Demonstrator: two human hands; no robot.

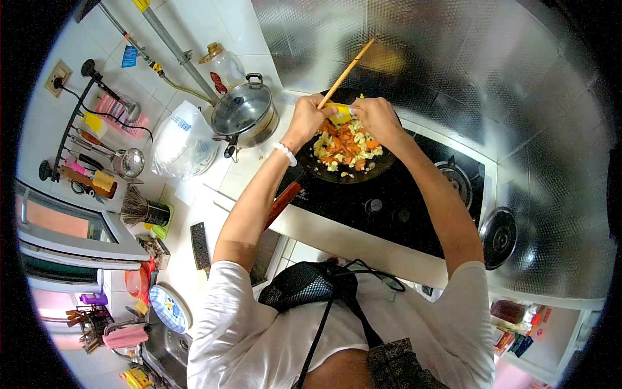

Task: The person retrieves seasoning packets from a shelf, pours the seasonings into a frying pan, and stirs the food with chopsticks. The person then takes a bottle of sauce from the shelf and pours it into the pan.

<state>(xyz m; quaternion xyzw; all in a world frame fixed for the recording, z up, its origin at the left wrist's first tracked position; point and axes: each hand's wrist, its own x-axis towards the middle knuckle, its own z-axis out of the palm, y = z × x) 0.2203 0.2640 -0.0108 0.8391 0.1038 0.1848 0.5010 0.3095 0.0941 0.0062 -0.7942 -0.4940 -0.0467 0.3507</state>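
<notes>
Above a dark wok [343, 176], both my hands pinch a small yellow packet [339, 113]. My left hand [307, 120] is closed on the packet's left side and also keeps hold of wooden chopsticks [348, 70], which point up and away to the right. The fingers of my right hand [379, 120] are closed on the packet's right end. Sliced orange pieces, probably carrot, and yellow-white bits like scrambled egg make up the food [350, 144] in the wok. Toward my left forearm sticks out the wok's wooden handle [283, 204].
The wok sits on a black gas stove [389, 214] with another burner [455, 181] at right. Left of it are a lidded pot [245, 113], a plastic bag [181, 139] and a glass jar [223, 68]. A black-bladed tool [199, 245] lies on the counter.
</notes>
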